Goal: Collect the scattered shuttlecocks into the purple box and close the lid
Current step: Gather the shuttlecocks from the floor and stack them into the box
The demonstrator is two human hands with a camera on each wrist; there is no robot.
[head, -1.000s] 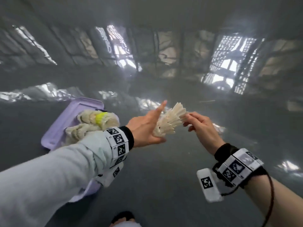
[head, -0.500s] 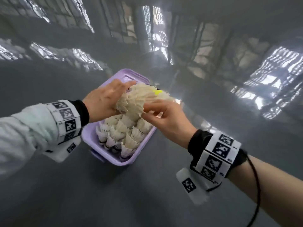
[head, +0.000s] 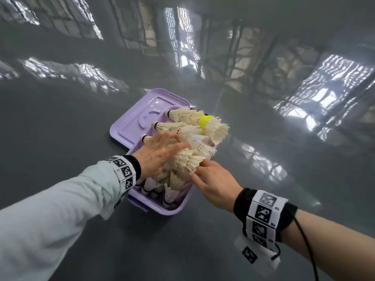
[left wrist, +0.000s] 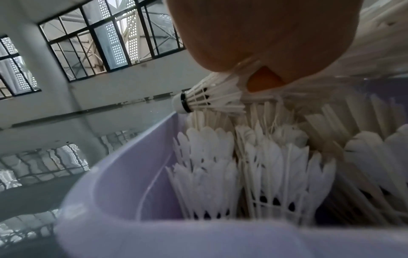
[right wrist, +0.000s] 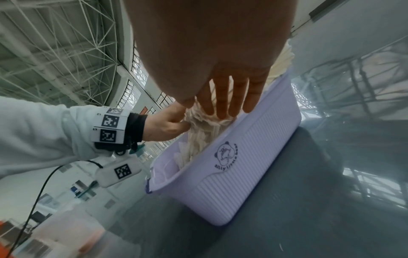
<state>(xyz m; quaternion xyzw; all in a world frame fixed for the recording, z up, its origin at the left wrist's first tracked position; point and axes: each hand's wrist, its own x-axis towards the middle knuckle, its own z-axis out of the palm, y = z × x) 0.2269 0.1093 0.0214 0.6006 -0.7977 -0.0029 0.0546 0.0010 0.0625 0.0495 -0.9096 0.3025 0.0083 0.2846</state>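
Note:
A purple box (head: 178,207) stands on the glossy grey floor, heaped with white feather shuttlecocks (head: 188,159); one (head: 205,119) has a yellow band. Its lid (head: 129,126) lies open behind it, with a few shuttlecocks resting across it. My left hand (head: 160,153) lies flat on top of the heap, fingers straight. My right hand (head: 211,179) touches the heap's right side at the box rim with straight fingers (right wrist: 223,101). In the left wrist view the shuttlecocks (left wrist: 253,165) stand packed against the box wall (left wrist: 123,174). The right wrist view shows the ribbed box side (right wrist: 243,165) with a bear print.
The shiny grey floor (head: 263,199) reflects windows and roof trusses on all sides of the box. Windows (left wrist: 106,34) and a white wall appear in the left wrist view. A cable (right wrist: 39,185) hangs from my left wrist device.
A second ago both hands held a stack of shuttlecocks in the air to the right of the box. They carried it over the box, laid it on the heap and now press there with flat fingers.

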